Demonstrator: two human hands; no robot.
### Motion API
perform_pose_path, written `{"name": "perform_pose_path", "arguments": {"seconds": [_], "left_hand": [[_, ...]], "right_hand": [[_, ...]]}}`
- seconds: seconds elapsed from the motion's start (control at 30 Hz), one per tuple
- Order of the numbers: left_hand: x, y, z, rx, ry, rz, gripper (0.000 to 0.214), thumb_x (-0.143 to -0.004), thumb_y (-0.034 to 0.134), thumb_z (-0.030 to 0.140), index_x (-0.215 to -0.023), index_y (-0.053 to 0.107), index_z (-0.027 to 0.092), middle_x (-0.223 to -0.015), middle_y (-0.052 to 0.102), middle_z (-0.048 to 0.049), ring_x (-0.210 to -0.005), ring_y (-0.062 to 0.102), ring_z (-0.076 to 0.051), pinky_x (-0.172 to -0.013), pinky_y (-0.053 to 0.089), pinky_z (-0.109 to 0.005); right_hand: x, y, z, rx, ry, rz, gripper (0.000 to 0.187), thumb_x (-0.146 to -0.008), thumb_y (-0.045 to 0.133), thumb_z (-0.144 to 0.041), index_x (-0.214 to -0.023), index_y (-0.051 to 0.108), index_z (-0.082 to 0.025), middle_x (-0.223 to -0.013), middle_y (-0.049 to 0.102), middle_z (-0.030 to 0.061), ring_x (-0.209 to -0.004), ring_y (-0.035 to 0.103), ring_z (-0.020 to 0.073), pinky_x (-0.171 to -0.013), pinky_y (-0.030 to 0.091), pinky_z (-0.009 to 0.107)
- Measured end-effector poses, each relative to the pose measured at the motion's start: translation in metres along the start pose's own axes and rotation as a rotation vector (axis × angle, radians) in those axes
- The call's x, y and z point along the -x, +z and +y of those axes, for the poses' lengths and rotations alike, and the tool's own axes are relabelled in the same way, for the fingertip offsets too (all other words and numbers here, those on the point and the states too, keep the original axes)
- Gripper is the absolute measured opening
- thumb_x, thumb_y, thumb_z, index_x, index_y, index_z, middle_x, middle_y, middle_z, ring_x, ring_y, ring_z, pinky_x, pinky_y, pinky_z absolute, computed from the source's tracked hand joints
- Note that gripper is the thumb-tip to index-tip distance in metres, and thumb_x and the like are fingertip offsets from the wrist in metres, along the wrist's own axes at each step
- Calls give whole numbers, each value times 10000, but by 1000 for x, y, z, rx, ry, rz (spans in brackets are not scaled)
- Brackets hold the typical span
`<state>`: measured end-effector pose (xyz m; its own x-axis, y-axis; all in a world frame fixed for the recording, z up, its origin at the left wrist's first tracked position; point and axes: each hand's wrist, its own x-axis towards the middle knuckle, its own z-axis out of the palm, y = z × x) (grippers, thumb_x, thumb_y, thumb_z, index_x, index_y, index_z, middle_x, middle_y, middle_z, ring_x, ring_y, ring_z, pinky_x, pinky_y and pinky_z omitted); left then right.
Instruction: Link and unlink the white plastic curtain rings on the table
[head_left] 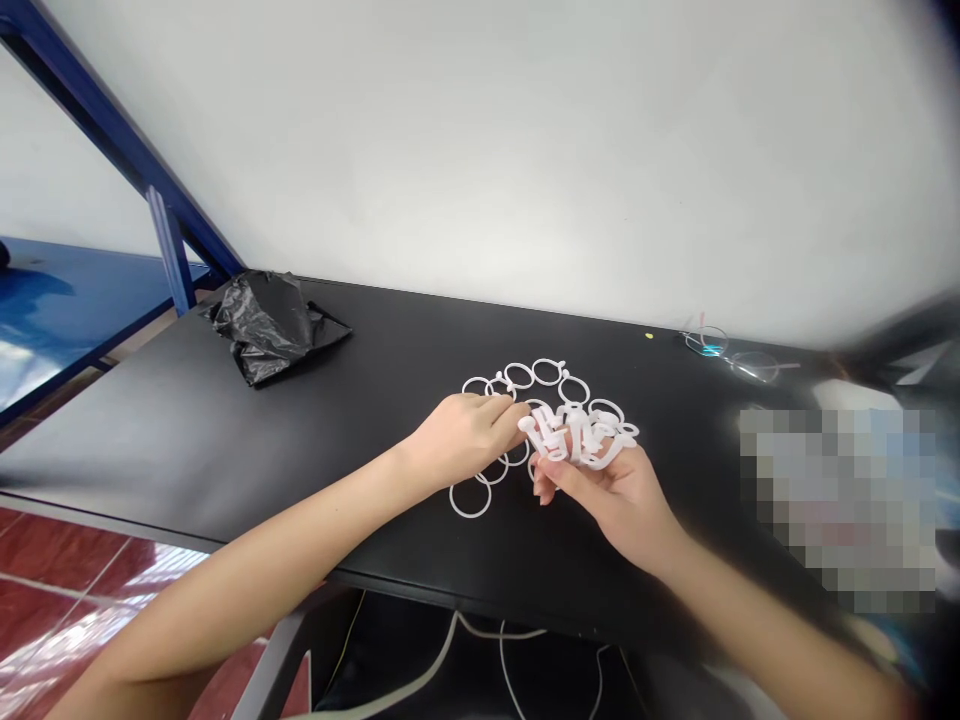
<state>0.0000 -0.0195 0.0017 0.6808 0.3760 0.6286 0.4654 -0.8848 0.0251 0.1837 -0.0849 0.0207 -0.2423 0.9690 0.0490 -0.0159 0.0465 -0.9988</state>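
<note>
Several white plastic rings [534, 375] lie scattered on a black table [187, 430], near its middle. My right hand [611, 490] is closed around a bunch of white plastic hooks [577, 437], held just above the table. My left hand [465, 435] reaches in from the left with its fingertips pinched on the left end of that bunch. One single ring [470, 498] lies below my left wrist.
A crumpled black plastic bag [266, 322] sits at the table's far left. A pair of glasses [731, 355] lies at the far right by the white wall. A blue metal frame [161, 230] stands to the left. Cables [510, 660] hang under the front edge.
</note>
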Motion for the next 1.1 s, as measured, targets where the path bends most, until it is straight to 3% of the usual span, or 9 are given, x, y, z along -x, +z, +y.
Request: {"name": "perform_pose_path", "arguments": {"seconds": [0.17,0.27,0.4,0.47,0.53,0.67,0.77,0.97,1.1], "left_hand": [[-1,1,-6,267,-108,-104,405,-1023,270,234,-669,455,162,-556,467,24,-448,389,-79,-456,297,-220],[-3,-5,-8,445,-132,-168,403,-1019,287,278,-668,451,167,-576,462,21,-492,406,-88,-495,329,-222],[-8,-14,-6,650,-294,-257,161,-932,465,276,-968,560,152,-879,633,-51,-699,568,-128,-600,459,-229],[-11,-15,-3,828,-393,-263,322,-883,523,251,-1190,515,155,-1145,623,-107,-902,614,-174,-659,510,-241],[-14,-13,2,1057,-457,-270,416,-888,504,228,-1297,470,162,-1254,587,-126,-1004,618,-198,-710,536,-260],[-16,-5,12,1423,-600,-312,354,-938,480,300,-1254,539,151,-927,680,-69,-789,673,-166,-697,547,-280],[-15,0,15,1572,-672,-338,340,-925,518,352,-1189,572,144,-651,606,11,-579,634,-131,-579,522,-247],[-12,8,11,1599,-695,-213,210,-826,588,202,-1023,531,159,-660,595,38,-459,553,-73,-497,480,-209],[-12,-2,4,1214,-602,-127,195,-746,609,129,-935,570,154,-766,618,0,-605,579,-95,-536,464,-201]], "right_hand": [[8,-4,2,190,-149,-6,143,-883,634,-201,-756,700,-205,-729,695,6,-718,673,137,-724,585,264],[9,-4,0,213,-139,-13,156,-881,635,-205,-739,698,-198,-705,700,13,-732,681,152,-739,589,283],[2,-7,-6,33,-17,-66,164,-870,655,-286,-751,683,-178,-659,669,16,-633,664,148,-643,598,296],[-1,-10,-6,-70,59,-132,138,-839,695,-301,-803,680,-168,-648,659,6,-579,646,135,-601,590,290],[-5,-14,-4,-170,141,-236,144,-814,726,-291,-851,676,-161,-646,659,-3,-545,638,122,-560,575,268],[-10,-19,-2,-333,269,-422,117,-816,725,-235,-892,674,-162,-723,671,-10,-535,657,93,-515,549,207],[-12,-20,-4,-392,305,-470,119,-833,706,-234,-921,683,-157,-799,677,1,-581,686,96,-534,562,201],[-12,-16,-9,-285,276,-393,175,-845,693,-277,-944,695,-132,-901,720,63,-593,683,98,-508,557,192],[-11,-10,-3,-188,191,-232,192,-801,738,-286,-917,685,-142,-744,699,33,-571,668,120,-469,544,204]]}}
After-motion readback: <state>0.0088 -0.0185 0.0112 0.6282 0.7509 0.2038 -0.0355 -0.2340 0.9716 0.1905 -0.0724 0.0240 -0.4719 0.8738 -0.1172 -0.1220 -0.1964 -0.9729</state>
